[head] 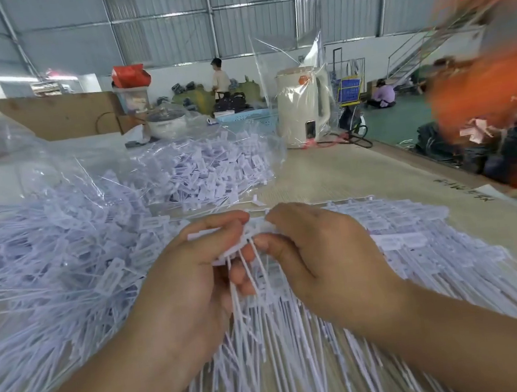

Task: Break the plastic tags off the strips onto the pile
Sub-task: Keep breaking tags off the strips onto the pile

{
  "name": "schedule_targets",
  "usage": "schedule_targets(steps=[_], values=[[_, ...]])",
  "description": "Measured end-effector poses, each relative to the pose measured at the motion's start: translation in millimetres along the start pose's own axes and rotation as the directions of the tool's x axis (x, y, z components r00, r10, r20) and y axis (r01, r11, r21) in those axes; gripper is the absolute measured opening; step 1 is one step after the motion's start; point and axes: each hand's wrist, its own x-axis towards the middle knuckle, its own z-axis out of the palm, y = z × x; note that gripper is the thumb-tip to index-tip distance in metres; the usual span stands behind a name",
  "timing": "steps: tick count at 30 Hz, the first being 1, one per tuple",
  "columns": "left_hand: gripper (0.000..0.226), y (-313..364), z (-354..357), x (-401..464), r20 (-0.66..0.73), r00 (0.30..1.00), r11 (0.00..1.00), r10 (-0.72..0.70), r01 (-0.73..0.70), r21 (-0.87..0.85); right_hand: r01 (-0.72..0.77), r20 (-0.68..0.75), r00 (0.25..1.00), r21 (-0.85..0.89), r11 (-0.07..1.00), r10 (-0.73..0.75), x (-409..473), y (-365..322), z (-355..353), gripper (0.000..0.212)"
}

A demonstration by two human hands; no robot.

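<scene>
White plastic covers most of the desk (359,166). At the middle of the view, the left hand (191,266) and the right hand (323,246) meet over a strip (380,218) of tags that lies flat and runs off to the right. The left hand's fingers (222,223) are curled round a small bunch of tags (231,249), thumb pressed against them, their thin tails hanging down between the palms. The right hand's fingers (284,213) pinch the near end of the strip, thumb underneath, just touching the left hand's fingertips. More strips (432,251) lie stacked under and beyond the right hand, their tails fanned toward the camera. The pile (49,256) of loose tags spreads over the left of the desk, partly on clear plastic bags (16,151). Farther back stand a cream kettle (302,108) wrapped in clear film, a pot (166,122) with a lid and a pale blue basket (242,117). An orange blur fills the upper right corner. 2 people are seen far off in the hall.
</scene>
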Motion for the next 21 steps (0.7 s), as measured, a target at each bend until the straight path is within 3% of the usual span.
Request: schedule_targets(steps=[4,6,9,12,17,21], values=[[0.012,-1.1,-13.2,9.8,-0.077,0.993,0.987,-0.093,0.082,-0.138,-0.051,-0.163,0.984,0.111,0.992,0.069,3.0,0.4,-0.4,0.026],[0.011,3.6,-25.6,17.3,-0.12,0.989,0.987,-0.089,0.071,-0.145,-0.08,-0.167,0.981,0.148,0.986,0.104,4.9,4.7,-6.5,0.031],[0.009,6.9,-23.8,14.4,0.005,1.0,1.0,-0.016,0.016,0.007,-0.058,0.012,0.998,0.139,0.989,0.057,2.0,4.4,-7.3,0.035],[0.012,3.9,-11.1,2.9,0.146,0.989,0.994,0.016,-0.032,0.105,-0.017,0.178,0.984,0.136,0.991,-0.008,-1.9,4.2,0.4,0.056],[0.009,4.6,-19.4,2.0,0.264,0.964,0.95,-0.036,-0.049,0.31,-0.005,0.292,0.954,0.215,0.977,-0.06,-2.3,4.5,0.2,0.062],[0.009,-0.3,-17.6,2.8,0.317,0.948,0.932,-0.006,-0.109,0.346,-0.031,0.356,0.933,0.22,0.975,-0.051,-1.8,6.9,-2.2,0.058]])
